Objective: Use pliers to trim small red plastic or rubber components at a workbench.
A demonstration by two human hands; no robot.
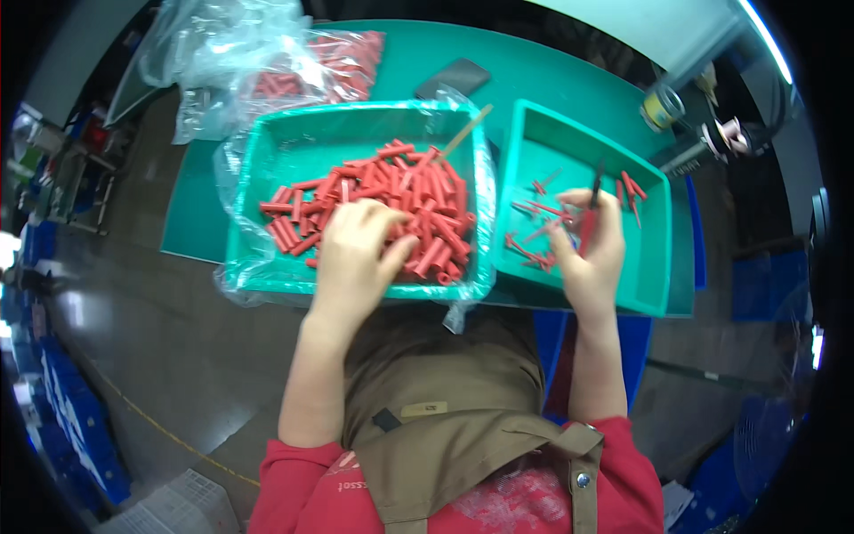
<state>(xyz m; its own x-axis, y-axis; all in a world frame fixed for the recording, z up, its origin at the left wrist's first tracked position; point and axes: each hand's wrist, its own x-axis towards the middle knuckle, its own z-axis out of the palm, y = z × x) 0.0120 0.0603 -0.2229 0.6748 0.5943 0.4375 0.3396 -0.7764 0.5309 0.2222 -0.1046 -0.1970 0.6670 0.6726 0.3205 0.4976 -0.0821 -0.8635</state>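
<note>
Many short red tubes lie heaped in a green tray lined with clear plastic film. My left hand reaches over the near side of this heap, fingertips down among the tubes. Its thumb and forefinger are apart, with tubes showing between them; the other fingertips are partly hidden. Over a second green tray on the right, my right hand is closed around a slim tool with a red handle and a dark tip pointing away. Thin red pieces with pale, needle-like ends are scattered beneath it.
Behind the left tray lies a clear bag of red pieces with crumpled plastic. A thin stick leans at that tray's right rim. A dark flat object and a yellow-labelled can sit on the green table.
</note>
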